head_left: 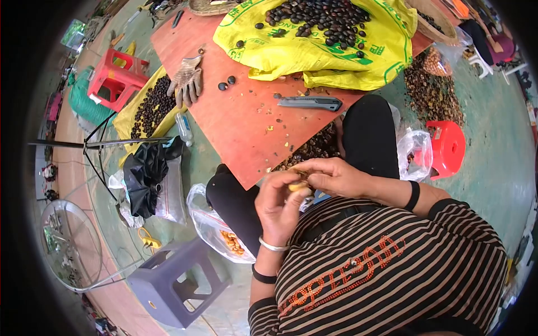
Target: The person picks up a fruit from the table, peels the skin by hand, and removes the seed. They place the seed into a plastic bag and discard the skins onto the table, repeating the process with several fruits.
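A small yellow nut kernel point(298, 186) is pinched in my left hand point(278, 206), between thumb and fingers. My right hand point(332, 177) meets it, its fingers closed at a brownish bit by the kernel; exactly what they grip is hidden. Both hands are over my lap, beside the near corner of the reddish board point(241, 123). A grey utility knife point(311, 103) lies on the board's right side. Two dark nuts point(227, 84) and a worn glove point(187, 82) rest farther left. Many dark nuts point(330, 21) lie on a yellow sack point(269, 50) at the far end.
A plastic bag point(216, 224) with orange-yellow kernels is left of my legs, near a grey stool point(176, 280). Red stools point(117, 78) point(446, 148) stand on both sides. Shells point(431, 92) litter the floor at right. Another person point(496, 45) is at the far right.
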`<state>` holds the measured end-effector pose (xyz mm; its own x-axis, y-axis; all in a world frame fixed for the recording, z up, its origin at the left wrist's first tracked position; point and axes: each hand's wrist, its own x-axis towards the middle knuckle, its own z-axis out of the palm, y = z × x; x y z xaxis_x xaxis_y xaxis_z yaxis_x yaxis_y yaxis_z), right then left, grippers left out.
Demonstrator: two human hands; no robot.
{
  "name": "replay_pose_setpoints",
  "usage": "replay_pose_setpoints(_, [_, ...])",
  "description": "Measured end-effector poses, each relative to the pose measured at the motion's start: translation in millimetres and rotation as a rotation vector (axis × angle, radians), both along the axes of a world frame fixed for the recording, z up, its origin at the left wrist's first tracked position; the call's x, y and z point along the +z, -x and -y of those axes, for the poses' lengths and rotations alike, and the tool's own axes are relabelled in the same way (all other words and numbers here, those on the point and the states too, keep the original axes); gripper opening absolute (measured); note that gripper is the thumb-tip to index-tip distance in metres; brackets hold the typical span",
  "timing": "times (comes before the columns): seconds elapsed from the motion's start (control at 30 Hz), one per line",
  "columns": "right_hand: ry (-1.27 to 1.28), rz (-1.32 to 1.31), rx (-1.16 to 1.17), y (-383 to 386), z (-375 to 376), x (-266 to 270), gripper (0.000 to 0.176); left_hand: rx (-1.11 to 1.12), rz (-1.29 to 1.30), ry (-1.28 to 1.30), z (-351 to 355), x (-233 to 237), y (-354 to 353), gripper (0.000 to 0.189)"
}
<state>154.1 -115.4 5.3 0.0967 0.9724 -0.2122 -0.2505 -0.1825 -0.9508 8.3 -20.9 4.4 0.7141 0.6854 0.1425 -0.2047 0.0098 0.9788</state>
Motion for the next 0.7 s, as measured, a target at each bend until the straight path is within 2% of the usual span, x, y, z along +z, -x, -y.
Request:
replay_pose_setpoints(0.03, [-0.001, -0.006, 0.008, 0.0, 1.4, 8.2, 0.040, 0.023, 0.053, 0.193, 1.0, 9.4, 0.1, 0.028])
replay_pose_setpoints(0.1, [-0.145, -0.025, 0.060, -2.1, 4.1, 20.2, 0.047, 0.019, 0.075, 0.116, -5.4, 4.1, 3.6, 0.029])
replay_pose_setpoints(0.23, [-0.138, 0.085, 0.147, -3.0, 3.6, 32.5, 0.052, 0.013, 0.066, 0.052, -5.1, 6.1, 1.7, 0.030])
replay_pose_setpoints(0.37, [-0.213, 0.150, 0.164, -4.4, 2.7, 16.5, 0.049, -0.009, 0.041, 0.017, -8.9, 5.0, 6.0, 0.030])
replay_pose_setpoints(0.47, [-0.245, 0.087, 0.136, -0.5, 2.3, 9.0, 0.046, -0.014, -0.016, -0.033, -9.1, -0.1, 7.6, 0.028])
replay_pose_setpoints(0.53, [-0.207, -0.088, 0.070, 5.0, -0.4, 5.2, 0.040, 0.082, -0.020, -0.164, -7.5, -2.3, 4.3, 0.027])
replay_pose_setpoints(0.57, [-0.207, -0.088, 0.066, 6.3, -1.4, 1.0, 0.040, 0.078, -0.019, -0.164, -7.6, -3.1, 4.7, 0.027])
replay_pose_setpoints(0.63, [-0.032, -0.239, 0.043, 8.6, -4.9, -2.6, 0.035, 0.135, -0.185, -0.428, -8.2, -4.6, 6.2, 0.023])
replay_pose_setpoints(0.7, [0.035, -0.298, 0.027, 10.0, -6.8, 7.4, 0.033, 0.151, -0.224, -0.484, -9.0, -6.6, 5.9, 0.022])
